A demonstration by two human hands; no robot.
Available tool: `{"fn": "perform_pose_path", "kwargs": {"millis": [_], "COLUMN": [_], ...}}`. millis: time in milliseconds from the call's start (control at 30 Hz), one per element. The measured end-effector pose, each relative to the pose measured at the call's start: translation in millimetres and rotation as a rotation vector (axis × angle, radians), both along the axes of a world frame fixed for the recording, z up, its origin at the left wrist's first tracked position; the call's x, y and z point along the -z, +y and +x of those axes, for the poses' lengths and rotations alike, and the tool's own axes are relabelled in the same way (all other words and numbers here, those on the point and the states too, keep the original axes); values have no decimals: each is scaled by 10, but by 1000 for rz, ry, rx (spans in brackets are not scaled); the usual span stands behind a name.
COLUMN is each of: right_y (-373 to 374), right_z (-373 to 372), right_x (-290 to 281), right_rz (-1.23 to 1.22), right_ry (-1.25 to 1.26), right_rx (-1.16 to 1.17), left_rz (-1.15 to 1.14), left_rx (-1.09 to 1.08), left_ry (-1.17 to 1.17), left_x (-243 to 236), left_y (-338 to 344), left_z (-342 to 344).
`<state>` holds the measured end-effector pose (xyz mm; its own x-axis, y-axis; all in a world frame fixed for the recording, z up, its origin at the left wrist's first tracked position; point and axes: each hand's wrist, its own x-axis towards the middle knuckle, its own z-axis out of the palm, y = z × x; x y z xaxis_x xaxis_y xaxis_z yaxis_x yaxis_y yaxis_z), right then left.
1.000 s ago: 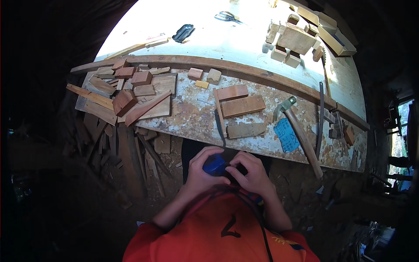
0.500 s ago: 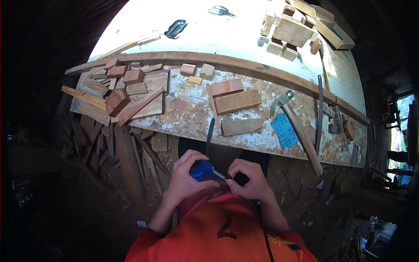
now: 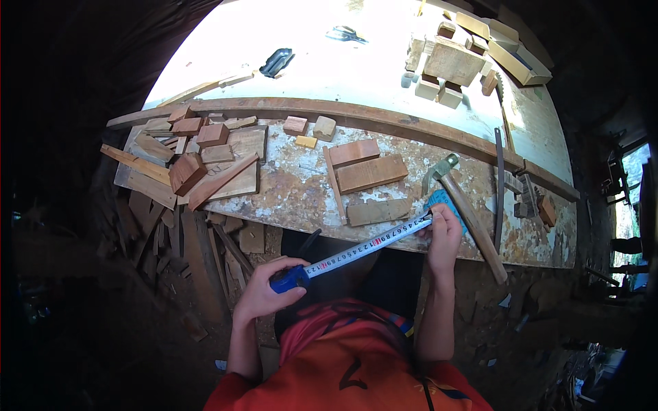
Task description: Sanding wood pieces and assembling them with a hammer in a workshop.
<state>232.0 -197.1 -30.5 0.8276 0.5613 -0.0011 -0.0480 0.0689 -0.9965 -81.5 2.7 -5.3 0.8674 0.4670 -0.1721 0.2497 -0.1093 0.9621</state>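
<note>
My left hand (image 3: 266, 289) is wrapped round the blue case of a tape measure (image 3: 290, 279), low in front of the bench. Its white blade (image 3: 370, 245) runs out up and to the right, over the bench's near edge. At the far end, my right hand (image 3: 444, 234) pinches the blade's tip. Right beside that hand lie a claw hammer (image 3: 473, 218) with a wooden handle and a blue sandpaper sheet (image 3: 440, 200), partly covered. Several wood blocks, such as a brown one (image 3: 372, 174), lie on the bench above the blade.
A paint-worn workbench (image 3: 288, 185) spans the view, crossed by a long wooden beam (image 3: 329, 111). Offcuts (image 3: 212, 135) are heaped at its left. A dark metal strip (image 3: 499, 185) lies right of the hammer. Farther back are a black tool (image 3: 277, 62) and a wooden assembly (image 3: 452, 61).
The tape blade is now drawn out long. My right hand has moved up and right with its tip, while my left hand has shifted slightly left and down with the case.
</note>
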Motion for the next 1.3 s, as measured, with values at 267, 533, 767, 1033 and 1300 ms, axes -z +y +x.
{"fn": "perform_pose_path", "kwargs": {"millis": [267,533,767,1033,1300], "right_y": [94,210,223,286,314], "right_z": [15,-45,-13,-84,-52], "right_x": [171,177,194,46,77], "right_rz": [-98,-244,-276,-353,-395], "right_ry": [-141,-469,-505,-533,-621], "right_rx": [87,194,237,268,276], "left_rz": [-370,-590,-629,-580,-541], "left_rx": [51,-95,-228,-353,-331], "left_ry": [-66,-394,-458,-462,-472], "left_x": [137,231,319,432,411], "left_y": [-7,217,240,609,756], "left_z": [-44,-18,201,403,627]}}
